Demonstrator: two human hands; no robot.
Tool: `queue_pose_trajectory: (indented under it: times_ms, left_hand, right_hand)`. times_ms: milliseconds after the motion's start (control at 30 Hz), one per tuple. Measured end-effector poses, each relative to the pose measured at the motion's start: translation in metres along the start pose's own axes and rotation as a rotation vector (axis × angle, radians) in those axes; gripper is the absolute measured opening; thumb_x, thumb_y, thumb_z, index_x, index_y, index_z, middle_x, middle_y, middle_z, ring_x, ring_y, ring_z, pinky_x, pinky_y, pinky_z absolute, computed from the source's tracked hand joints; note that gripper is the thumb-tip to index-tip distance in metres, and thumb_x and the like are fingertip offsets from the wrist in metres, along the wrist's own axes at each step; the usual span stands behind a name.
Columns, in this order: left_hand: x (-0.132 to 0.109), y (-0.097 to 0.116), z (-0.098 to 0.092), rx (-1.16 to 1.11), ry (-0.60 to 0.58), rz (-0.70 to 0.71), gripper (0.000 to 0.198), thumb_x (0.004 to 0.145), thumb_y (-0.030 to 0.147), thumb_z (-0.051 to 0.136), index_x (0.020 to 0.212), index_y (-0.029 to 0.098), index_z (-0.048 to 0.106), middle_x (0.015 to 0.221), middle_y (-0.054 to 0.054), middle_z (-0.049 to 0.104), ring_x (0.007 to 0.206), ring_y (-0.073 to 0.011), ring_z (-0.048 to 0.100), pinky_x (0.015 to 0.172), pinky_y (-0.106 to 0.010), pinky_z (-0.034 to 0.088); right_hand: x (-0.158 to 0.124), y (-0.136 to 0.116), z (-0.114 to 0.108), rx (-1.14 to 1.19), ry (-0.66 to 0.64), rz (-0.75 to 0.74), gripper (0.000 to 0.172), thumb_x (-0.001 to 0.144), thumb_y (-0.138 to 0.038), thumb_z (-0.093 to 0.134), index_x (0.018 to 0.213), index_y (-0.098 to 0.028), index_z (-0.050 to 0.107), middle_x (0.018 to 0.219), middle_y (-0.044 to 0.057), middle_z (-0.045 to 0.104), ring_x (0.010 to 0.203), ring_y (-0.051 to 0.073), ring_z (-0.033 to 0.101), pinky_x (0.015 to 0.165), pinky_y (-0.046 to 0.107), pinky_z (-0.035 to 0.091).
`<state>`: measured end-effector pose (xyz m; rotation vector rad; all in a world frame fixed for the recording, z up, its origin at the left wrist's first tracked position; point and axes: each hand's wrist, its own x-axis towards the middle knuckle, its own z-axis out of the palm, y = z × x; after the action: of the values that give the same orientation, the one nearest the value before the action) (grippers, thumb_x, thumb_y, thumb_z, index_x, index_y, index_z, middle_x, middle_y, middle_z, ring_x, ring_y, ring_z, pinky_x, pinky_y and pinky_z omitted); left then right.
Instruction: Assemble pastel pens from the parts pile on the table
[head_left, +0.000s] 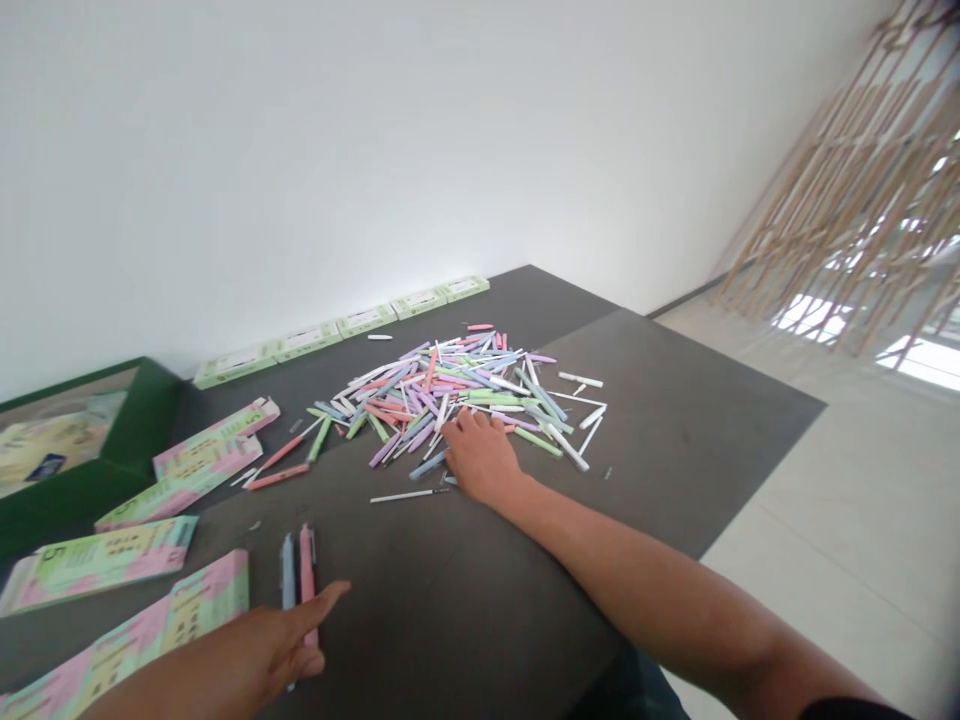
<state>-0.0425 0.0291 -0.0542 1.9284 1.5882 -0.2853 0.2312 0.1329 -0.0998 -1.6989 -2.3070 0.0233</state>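
A large heap of pastel pens (457, 385) in pink, lilac, green, blue and white lies loose on the dark grey table (675, 440). My right hand (480, 455) rests palm down on the heap's near edge, fingertips among the pens, with nothing clearly held. A thin white pen (409, 495) lies just left of that hand. At the lower left, my left hand (296, 635) lies over a pink pen (306, 570) and a grey-blue pen (288, 572), with the index finger stretched out. Their lower ends are hidden beneath the hand.
Flat printed pink-and-green cardboard sleeves (97, 565) lie along the table's left side. A green open box (150, 420) sits beyond them. Several pale green boxes (367, 321) line the far edge. A wooden lattice (862, 190) stands on the tiled floor (825, 520) at right.
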Motion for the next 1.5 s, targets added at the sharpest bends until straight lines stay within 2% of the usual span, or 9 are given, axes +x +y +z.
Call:
queue_pose_trajectory:
  times_ms: [133, 300, 467, 733, 867, 1000, 1233, 1333, 1500]
  left_hand:
    - [-0.004, 0.007, -0.005, -0.006, -0.157, 0.001, 0.055, 0.082, 0.048, 0.038, 0.133, 0.026, 0.046, 0.102, -0.003, 0.069, 0.080, -0.0224, 0.065, 0.071, -0.028, 0.049]
    - [-0.010, 0.007, -0.005, 0.070, -0.155, 0.035, 0.051, 0.083, 0.044, 0.041, 0.132, 0.029, 0.047, 0.107, -0.004, 0.067, 0.095, -0.0250, 0.061, 0.078, -0.029, 0.046]
    - [-0.015, 0.008, 0.003, 0.112, -0.165, 0.008, 0.048, 0.085, 0.040, 0.039, 0.132, 0.032, 0.045, 0.111, -0.004, 0.065, 0.097, -0.0254, 0.061, 0.081, -0.032, 0.045]
    - [-0.029, 0.014, 0.001, 0.122, -0.160, -0.019, 0.048, 0.087, 0.042, 0.037, 0.133, 0.032, 0.044, 0.119, -0.005, 0.061, 0.103, -0.0277, 0.058, 0.086, -0.037, 0.043]
    - [-0.032, 0.012, 0.006, 0.118, -0.136, -0.017, 0.046, 0.087, 0.041, 0.037, 0.132, 0.033, 0.045, 0.114, -0.005, 0.064, 0.100, -0.0264, 0.060, 0.083, -0.035, 0.043]
    - [-0.030, 0.026, 0.002, 0.131, -0.098, -0.013, 0.048, 0.085, 0.043, 0.040, 0.132, 0.033, 0.045, 0.115, -0.006, 0.063, 0.098, -0.0269, 0.060, 0.080, -0.034, 0.044]
    - [-0.010, 0.078, -0.032, 0.064, -0.086, -0.010, 0.064, 0.086, 0.041, 0.039, 0.144, 0.024, 0.018, 0.089, -0.006, 0.068, 0.067, -0.0212, 0.064, 0.059, -0.027, 0.044]
    - [0.004, 0.090, -0.039, 0.028, -0.109, 0.004, 0.074, 0.083, 0.039, 0.041, 0.144, 0.015, 0.008, 0.080, -0.005, 0.067, 0.068, -0.0223, 0.064, 0.062, -0.028, 0.044]
    - [0.023, 0.087, -0.037, -0.053, -0.174, 0.175, 0.065, 0.069, 0.022, 0.047, 0.132, 0.014, 0.036, 0.091, -0.004, 0.066, 0.080, -0.0203, 0.061, 0.066, -0.025, 0.044]
  right_hand:
    - [0.011, 0.025, -0.026, 0.048, -0.017, 0.129, 0.024, 0.090, -0.030, 0.035, 0.101, -0.021, 0.055, 0.100, 0.009, 0.059, 0.093, 0.022, 0.053, 0.078, 0.035, 0.038]
    - [0.002, 0.083, -0.063, -0.028, -0.068, 0.375, 0.028, 0.090, -0.030, 0.032, 0.100, -0.018, 0.055, 0.095, 0.012, 0.063, 0.087, 0.024, 0.058, 0.070, 0.032, 0.040]
    - [-0.034, 0.100, -0.048, -0.089, -0.316, 0.307, 0.026, 0.086, -0.032, 0.042, 0.097, -0.014, 0.057, 0.099, 0.016, 0.062, 0.090, 0.029, 0.060, 0.071, 0.036, 0.043]
    - [-0.035, 0.087, -0.031, -0.071, -0.312, 0.227, 0.026, 0.085, -0.026, 0.040, 0.103, -0.012, 0.053, 0.104, 0.018, 0.058, 0.094, 0.029, 0.059, 0.073, 0.037, 0.042]
    - [-0.034, 0.071, -0.038, 0.059, -0.193, 0.224, 0.021, 0.083, -0.027, 0.043, 0.097, -0.014, 0.051, 0.094, 0.013, 0.061, 0.083, 0.025, 0.058, 0.068, 0.032, 0.040]
    - [-0.043, 0.037, -0.039, 0.492, -0.154, 0.073, 0.013, 0.081, -0.022, 0.046, 0.092, -0.017, 0.049, 0.082, 0.005, 0.061, 0.073, 0.016, 0.055, 0.065, 0.026, 0.038]
    - [-0.048, -0.041, -0.025, 1.422, -0.534, -0.122, 0.008, 0.082, -0.016, 0.045, 0.086, -0.016, 0.052, 0.062, -0.003, 0.055, 0.055, 0.010, 0.055, 0.054, 0.021, 0.045]
    - [-0.048, -0.064, -0.025, 1.524, -0.422, -0.098, 0.010, 0.076, -0.013, 0.052, 0.085, -0.019, 0.049, 0.063, -0.006, 0.053, 0.054, 0.009, 0.054, 0.054, 0.021, 0.045]
    - [-0.058, -0.086, -0.020, 1.791, -0.343, 0.016, 0.014, 0.075, -0.016, 0.056, 0.083, -0.020, 0.045, 0.065, -0.005, 0.053, 0.055, 0.010, 0.053, 0.054, 0.024, 0.047]
